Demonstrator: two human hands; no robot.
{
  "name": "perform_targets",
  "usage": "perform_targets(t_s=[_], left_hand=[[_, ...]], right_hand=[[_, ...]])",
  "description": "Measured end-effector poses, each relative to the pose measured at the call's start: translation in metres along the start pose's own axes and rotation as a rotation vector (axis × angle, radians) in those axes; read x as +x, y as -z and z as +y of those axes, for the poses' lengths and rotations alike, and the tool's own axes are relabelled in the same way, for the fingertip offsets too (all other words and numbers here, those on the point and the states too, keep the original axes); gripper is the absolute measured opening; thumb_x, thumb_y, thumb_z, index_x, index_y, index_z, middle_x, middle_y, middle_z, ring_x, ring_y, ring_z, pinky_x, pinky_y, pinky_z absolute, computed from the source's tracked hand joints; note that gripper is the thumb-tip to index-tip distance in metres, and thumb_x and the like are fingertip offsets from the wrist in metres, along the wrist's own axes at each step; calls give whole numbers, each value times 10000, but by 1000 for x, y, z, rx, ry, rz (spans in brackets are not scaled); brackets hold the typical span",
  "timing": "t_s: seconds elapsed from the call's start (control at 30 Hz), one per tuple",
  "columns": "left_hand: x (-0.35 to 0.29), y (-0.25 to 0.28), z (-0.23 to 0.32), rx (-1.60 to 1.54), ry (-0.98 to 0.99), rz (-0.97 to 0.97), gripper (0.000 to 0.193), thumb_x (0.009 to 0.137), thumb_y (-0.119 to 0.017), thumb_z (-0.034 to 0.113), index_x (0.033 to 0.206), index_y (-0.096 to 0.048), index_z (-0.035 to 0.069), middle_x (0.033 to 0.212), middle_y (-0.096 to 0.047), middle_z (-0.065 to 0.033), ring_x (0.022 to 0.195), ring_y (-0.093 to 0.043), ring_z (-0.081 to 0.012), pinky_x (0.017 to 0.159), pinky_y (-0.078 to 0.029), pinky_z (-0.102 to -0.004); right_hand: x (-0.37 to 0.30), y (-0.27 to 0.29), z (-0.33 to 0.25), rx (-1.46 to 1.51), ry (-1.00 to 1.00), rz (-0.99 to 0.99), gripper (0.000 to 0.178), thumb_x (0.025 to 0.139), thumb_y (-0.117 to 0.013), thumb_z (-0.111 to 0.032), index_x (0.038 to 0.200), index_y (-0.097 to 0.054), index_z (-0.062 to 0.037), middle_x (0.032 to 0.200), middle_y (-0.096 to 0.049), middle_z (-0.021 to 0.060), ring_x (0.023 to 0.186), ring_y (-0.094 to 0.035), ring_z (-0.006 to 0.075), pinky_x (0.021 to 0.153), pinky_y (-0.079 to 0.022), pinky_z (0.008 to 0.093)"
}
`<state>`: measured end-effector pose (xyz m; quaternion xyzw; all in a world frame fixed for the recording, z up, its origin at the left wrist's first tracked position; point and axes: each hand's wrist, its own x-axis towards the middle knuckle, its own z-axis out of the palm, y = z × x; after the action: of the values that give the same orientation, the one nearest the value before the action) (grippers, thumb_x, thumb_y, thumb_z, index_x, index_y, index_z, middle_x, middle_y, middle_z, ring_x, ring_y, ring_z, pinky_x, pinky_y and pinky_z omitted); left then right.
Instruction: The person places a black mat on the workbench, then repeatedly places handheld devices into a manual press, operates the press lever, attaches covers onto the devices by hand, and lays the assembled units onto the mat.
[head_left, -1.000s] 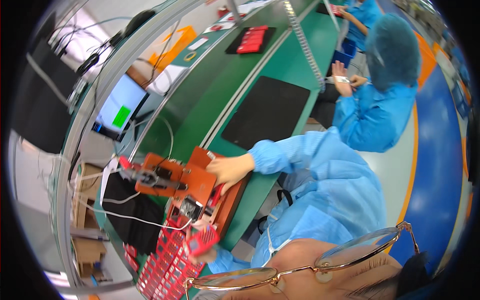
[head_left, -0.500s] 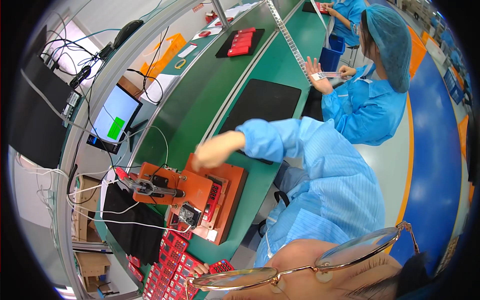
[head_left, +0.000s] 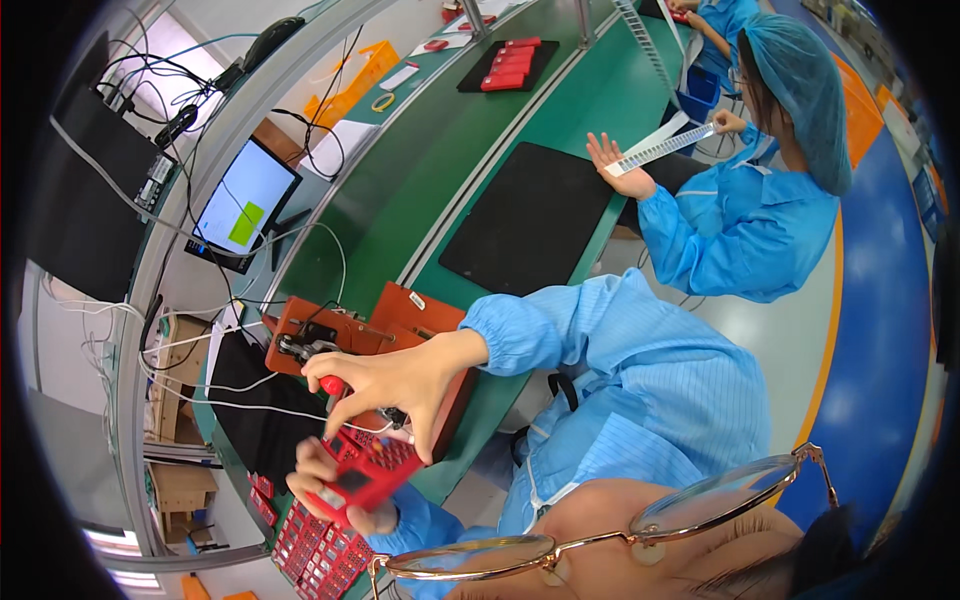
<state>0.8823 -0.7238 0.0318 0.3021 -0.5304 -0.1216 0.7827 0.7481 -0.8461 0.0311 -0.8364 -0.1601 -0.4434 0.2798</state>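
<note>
In a bright workshop, leans over a long green table (head_left: 600,110), wearing gold-rimmed glasses (head_left: 715,495). Holds in the left hand (head_left: 312,470) a red handheld device (head_left: 370,480) with dark screen and keypad, slightly blurred, clamped between fingers and thumb, raised by the table's near edge, toward the near left corner. Reaches across with the right hand (head_left: 405,385), apart from the left, its spread fingers curved about a red knob (head_left: 332,385), one fingertip just beside the device; cannot tell whether gripping the knob or touching the device. Has under the right hand an orange fixture (head_left: 430,305), close to the near edge. Has rows of red devices (head_left: 315,545) packed together at the near left corner and, behind them, a black cloth (head_left: 255,430). Has, to the right along the near edge, a flat black mat (head_left: 535,220). Shows, toward the far edge, a lit monitor (head_left: 240,205). Shows, beyond the mat and just off the near edge, a co-worker (head_left: 740,220) in blue coat and cap, holding a pale strip (head_left: 660,150) across both hands. Includes, farther along toward the far edge, red items (head_left: 510,65) on another dark mat, plus an orange bin (head_left: 365,75).
</note>
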Motion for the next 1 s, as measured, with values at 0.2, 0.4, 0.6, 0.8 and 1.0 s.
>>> perform_targets(t_s=[0.2, 0.4, 0.6, 0.8, 1.0], left_hand=[[76, -38, -10, 368, 15, -667, 595, 672, -674, 491, 923, -532, -29, 931, -616, -140, 1121, -528, -364, 1018, -315, -483], [88, -54, -15, 435, 315, -979, 531, 575, -746, 341, 964, -623, 2, 847, -691, -104, 857, -650, -262, 866, -454, -383], [88, -54, -24, 591, -23, -1048, 433, 628, -757, 298, 940, -634, 24, 865, -685, -102, 840, -638, -257, 774, -468, -344], [138, -68, -31, 636, -482, -397, 277, 684, -755, 88, 908, -612, 11, 855, -639, -136, 783, -602, -274, 751, -468, -333], [209, 24, -113, 937, -288, -403, 236, 840, -620, 175, 1007, -594, 9, 940, -632, -123, 873, -606, -288, 786, -460, -355]], right_hand=[[-6, -17, -14, 299, -285, 172, 456, 793, -676, -172, 1169, -506, 22, 1271, -396, 199, 1168, -433, 279, 945, -389, 386], [-123, 95, -19, 161, -1065, 142, 372, 791, -710, -198, 1057, -562, 15, 980, -647, 74, 913, -597, 112, 831, -473, 293], [-346, 240, 39, -794, -1137, 488, 498, 803, -679, -274, 1202, -532, -15, 1135, -559, 166, 1034, -555, 299, 896, -451, 362], [-355, 228, 53, -1334, -1507, 200, 530, 814, -646, -245, 1279, -466, -64, 1273, -443, 203, 1157, -424, 387, 922, -407, 477], [-292, 198, 44, -1276, -1163, 179, 579, 824, -635, -212, 1334, -392, -88, 1318, -372, 218, 1190, -381, 396, 959, -367, 488]])
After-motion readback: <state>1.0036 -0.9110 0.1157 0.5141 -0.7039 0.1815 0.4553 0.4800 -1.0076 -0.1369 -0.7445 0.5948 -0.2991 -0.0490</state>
